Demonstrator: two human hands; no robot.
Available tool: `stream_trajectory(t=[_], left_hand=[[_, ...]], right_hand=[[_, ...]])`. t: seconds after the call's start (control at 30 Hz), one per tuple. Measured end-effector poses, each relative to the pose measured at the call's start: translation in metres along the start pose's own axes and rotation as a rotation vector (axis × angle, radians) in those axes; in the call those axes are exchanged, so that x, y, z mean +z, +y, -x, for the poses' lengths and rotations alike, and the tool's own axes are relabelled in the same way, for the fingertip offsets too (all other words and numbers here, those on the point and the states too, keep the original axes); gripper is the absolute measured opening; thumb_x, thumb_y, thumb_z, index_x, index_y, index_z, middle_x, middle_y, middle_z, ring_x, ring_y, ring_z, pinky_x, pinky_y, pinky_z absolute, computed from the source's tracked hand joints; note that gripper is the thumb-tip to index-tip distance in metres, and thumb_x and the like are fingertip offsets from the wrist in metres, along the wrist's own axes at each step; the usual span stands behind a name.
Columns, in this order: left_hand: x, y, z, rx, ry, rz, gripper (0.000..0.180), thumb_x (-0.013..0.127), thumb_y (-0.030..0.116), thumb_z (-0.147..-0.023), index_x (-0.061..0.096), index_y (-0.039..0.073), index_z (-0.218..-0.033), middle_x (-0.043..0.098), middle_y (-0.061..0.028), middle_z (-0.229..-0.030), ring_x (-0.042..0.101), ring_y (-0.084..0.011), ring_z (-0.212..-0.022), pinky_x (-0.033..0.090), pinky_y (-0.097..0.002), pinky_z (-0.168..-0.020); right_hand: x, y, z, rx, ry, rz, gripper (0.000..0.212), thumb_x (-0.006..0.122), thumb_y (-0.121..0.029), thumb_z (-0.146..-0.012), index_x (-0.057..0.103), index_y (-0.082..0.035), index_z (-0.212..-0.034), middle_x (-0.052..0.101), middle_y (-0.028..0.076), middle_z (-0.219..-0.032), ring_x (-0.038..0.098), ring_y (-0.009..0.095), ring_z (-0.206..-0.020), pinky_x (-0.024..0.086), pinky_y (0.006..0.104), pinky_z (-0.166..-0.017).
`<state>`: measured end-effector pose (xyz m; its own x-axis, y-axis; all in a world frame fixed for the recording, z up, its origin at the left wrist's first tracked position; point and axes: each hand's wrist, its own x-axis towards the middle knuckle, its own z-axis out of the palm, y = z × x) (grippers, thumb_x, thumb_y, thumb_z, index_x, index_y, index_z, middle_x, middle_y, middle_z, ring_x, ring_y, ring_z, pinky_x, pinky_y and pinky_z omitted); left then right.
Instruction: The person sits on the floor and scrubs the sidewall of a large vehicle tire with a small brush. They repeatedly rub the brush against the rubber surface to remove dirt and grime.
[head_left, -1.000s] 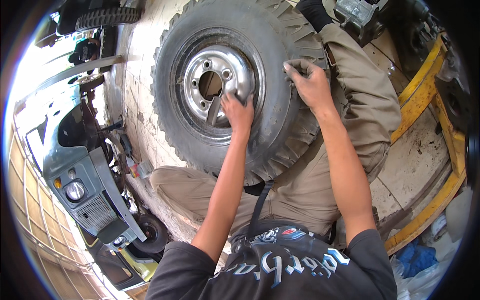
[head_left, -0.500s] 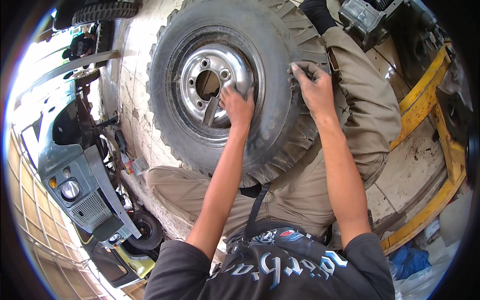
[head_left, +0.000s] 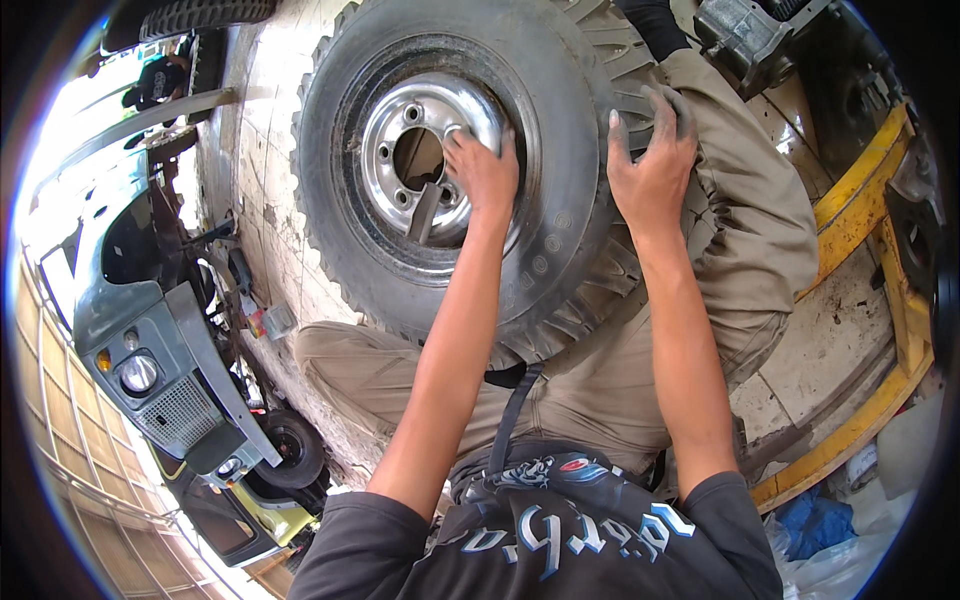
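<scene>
A large black tyre [head_left: 560,160] with chunky tread lies on its side against my legs. Set inside it is a shiny silver wheel rim [head_left: 378,178] with bolt holes around a round centre opening. My left hand [head_left: 485,172] rests on the rim just right of that opening, fingers spread and thumb apart. A flat grey metal strip [head_left: 424,213] lies across the rim's lower part, close to my left hand but not visibly gripped. Over the tread at the tyre's right side is my right hand [head_left: 655,160], its fingers curved and apart, holding nothing.
A yellow metal frame [head_left: 850,220] stands to the right, below a grey metal casing [head_left: 745,40]. At left are a grey-blue vehicle front [head_left: 160,390] and a small plastic container [head_left: 272,321] on the tiled floor. Blue plastic [head_left: 815,525] lies at lower right.
My right hand has moved slightly up and right, its fingers opening from a near pinch. My left hand has shifted up along the rim. The metal strip has hardly moved.
</scene>
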<state>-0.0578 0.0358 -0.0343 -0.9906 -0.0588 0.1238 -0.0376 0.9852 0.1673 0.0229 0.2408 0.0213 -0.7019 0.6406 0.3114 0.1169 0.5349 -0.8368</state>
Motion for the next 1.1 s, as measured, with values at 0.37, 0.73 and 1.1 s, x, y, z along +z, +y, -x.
stream_trajectory(t=[0.37,0.73,1.1], left_hand=[[-0.042,-0.047,0.055,0.176,-0.124,0.007,0.063,0.081,0.036,-0.082,0.052,-0.002,-0.124,0.054,-0.0226,-0.121,0.051,-0.0435,-0.117,0.038,-0.0549,-0.103],[-0.005,0.020,-0.024,-0.061,-0.109,0.044,0.093,0.071,0.046,-0.091,0.031,-0.019,-0.144,0.039,-0.0397,-0.148,0.035,-0.0529,-0.142,0.029,-0.0570,-0.118],[-0.015,-0.010,0.018,0.089,-0.100,-0.023,0.078,0.072,0.048,-0.090,0.043,-0.013,-0.130,0.047,-0.0379,-0.134,0.043,-0.0494,-0.133,0.033,-0.0596,-0.112]], right_hand=[[0.010,-0.002,0.004,0.079,-0.043,0.086,0.063,0.075,-0.028,-0.088,0.049,-0.001,-0.138,0.050,0.031,-0.136,0.046,0.047,-0.130,0.039,0.0556,-0.107],[0.010,0.003,0.006,0.074,-0.070,0.042,0.061,0.075,-0.029,-0.088,0.050,-0.002,-0.137,0.051,0.029,-0.135,0.048,0.046,-0.129,0.040,0.0569,-0.106],[0.007,-0.002,-0.002,0.136,-0.059,0.067,0.060,0.074,-0.029,-0.088,0.052,-0.002,-0.136,0.049,0.028,-0.136,0.049,0.046,-0.127,0.040,0.0582,-0.105]])
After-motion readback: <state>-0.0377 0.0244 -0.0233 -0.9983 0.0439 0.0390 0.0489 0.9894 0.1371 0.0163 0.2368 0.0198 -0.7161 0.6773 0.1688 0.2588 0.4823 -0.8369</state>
